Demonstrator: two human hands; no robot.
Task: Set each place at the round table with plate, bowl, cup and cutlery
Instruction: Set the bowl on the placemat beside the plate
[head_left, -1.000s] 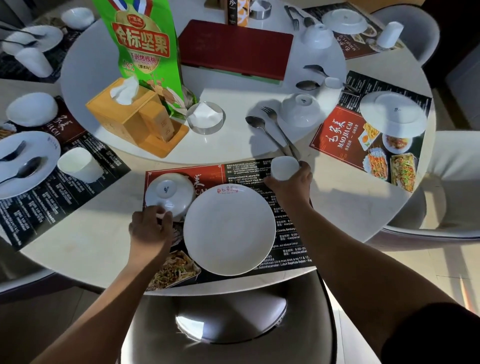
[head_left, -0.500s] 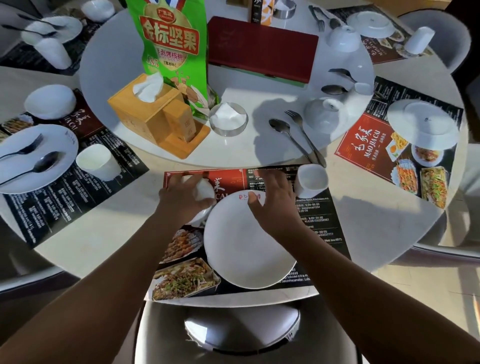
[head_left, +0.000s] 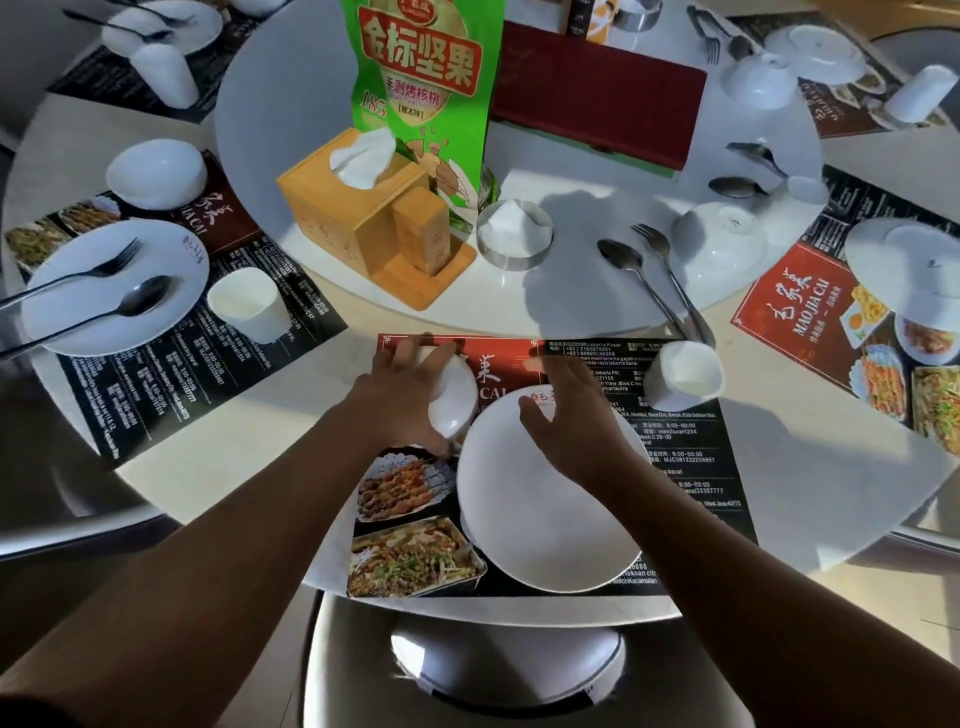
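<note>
Head view. Gripped the white round ceramic bowl (head_left: 454, 397) with the left hand (head_left: 400, 395), fingers curled around its outer wall. Held it tilted on its side over the far left part of the printed paper placemat (head_left: 675, 467), just beside the far left rim of the white round flat plate (head_left: 550, 519).

Spread the right hand (head_left: 571, 415) over the far rim of the plate, fingers wide and only lightly bent, holding nothing. Could not tell whether the fingertips touched the rim or only hovered above it.

Found the plate lying flat in the middle of the placemat, at the near edge of the pale round table (head_left: 805, 467). Found the small white handleless cup (head_left: 680, 374) upright at the far right corner of the placemat, apart from the right hand.

Found the steel spoon (head_left: 618, 254) and the steel fork (head_left: 654, 239) side by side on the white round turntable (head_left: 571, 301), close to its near edge, with both handles pointing toward the cup.

Saw also, in the middle of the turntable, a light wooden tissue box (head_left: 332, 208) and a tall green snack bag (head_left: 426, 67) just behind it.
</note>
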